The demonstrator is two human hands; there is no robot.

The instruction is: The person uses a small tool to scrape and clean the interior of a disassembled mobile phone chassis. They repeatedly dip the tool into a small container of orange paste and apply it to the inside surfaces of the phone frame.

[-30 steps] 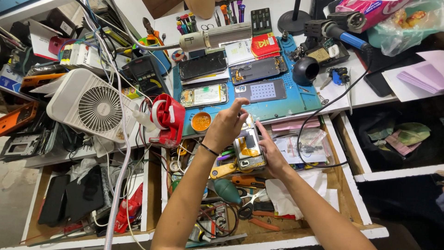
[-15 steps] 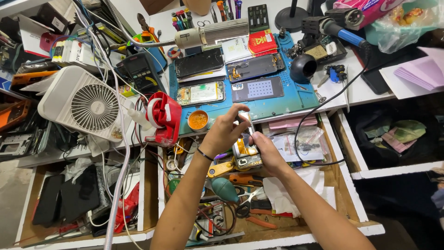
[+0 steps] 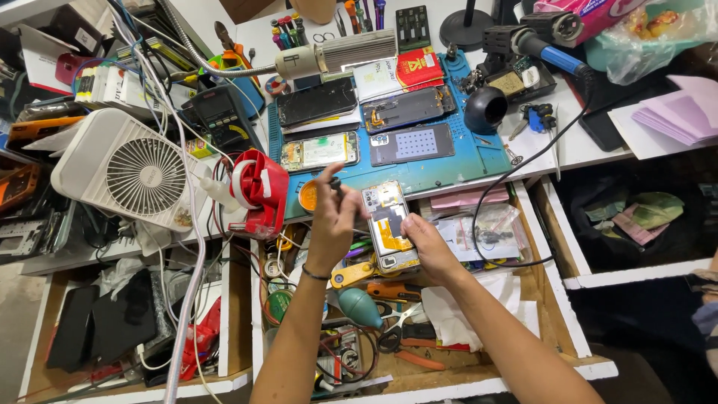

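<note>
My right hand grips an opened phone by its lower right edge. The phone's back is off, showing a circuit board and a yellow-orange flex, and it sits above the open drawer at the blue mat's front edge. My left hand, with a dark band on the wrist, is just left of the phone, its fingers pinched on a thin dark-tipped tool. The tool tip sits beside the phone's upper left corner, apart from it.
The blue work mat carries several dismantled phones. To the left are a white fan, a red holder, an orange tin and a multimeter. The open drawer holds a teal blower bulb, scissors, pliers and bags.
My left hand has drawn back to the left off the phone, taking the thin tool with it. The phone's inside is uncovered now. My right hand keeps its hold.
</note>
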